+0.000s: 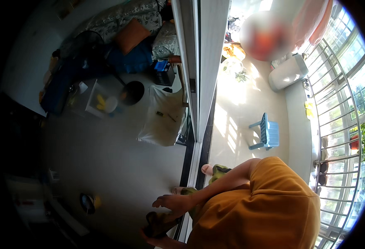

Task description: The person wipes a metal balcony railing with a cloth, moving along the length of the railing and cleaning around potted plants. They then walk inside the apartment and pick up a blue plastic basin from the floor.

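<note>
My right hand (176, 203) reaches out over the sliding-door track with its fingers extended and nothing seen between them. Just below it, a dark, crumpled piece that looks like cloth (160, 221) is held in my left hand (157, 241). Shadow and the picture's lower edge hide part of that hand. Whether my right hand also touches the dark piece is hard to tell. My feet in light slippers (206, 169) stand on either side of the door track (195, 162).
A blue plastic chair (271, 133) stands on the sunlit balcony floor beside a metal window railing (338, 174). A white cylindrical appliance (288, 73) leans by the wall. Indoors are a cloth-covered table (163, 124), a black round-based stand (132, 92) and a clear bin (92, 99).
</note>
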